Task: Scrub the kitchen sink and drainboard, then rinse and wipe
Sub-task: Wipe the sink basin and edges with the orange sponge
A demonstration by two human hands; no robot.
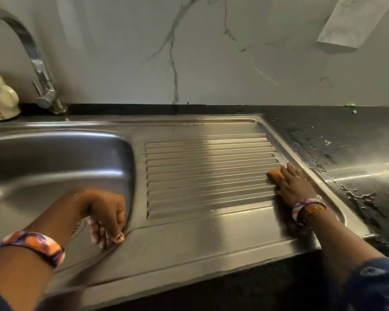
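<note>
Your right hand (294,187) is pressing flat-fingered on the orange sponge (276,175) at the drainboard's (211,167) right edge; your left hand (108,217) is hanging relaxed, holding nothing, over the sink (54,158) rim. Pushing farther right risks spilling grime onto the wet counter (346,140).

- I see the sink (54,158) as brushed steel, smooth, with a soft sheen.
- The drainboard (211,171) is the same steel, ribbed down its middle and glossy where light strikes it.
- The tap (41,70) at the bench's back left edge looks like polished chrome.
- The bench (346,135) is dark stone, speckled, wet and shiny in patches.
- The wall (189,52) reads as smooth, veined white marble.
- The sponge (275,175) looks orange, matt and rough.
- The mug (0,97) is glazed ceramic.
</note>
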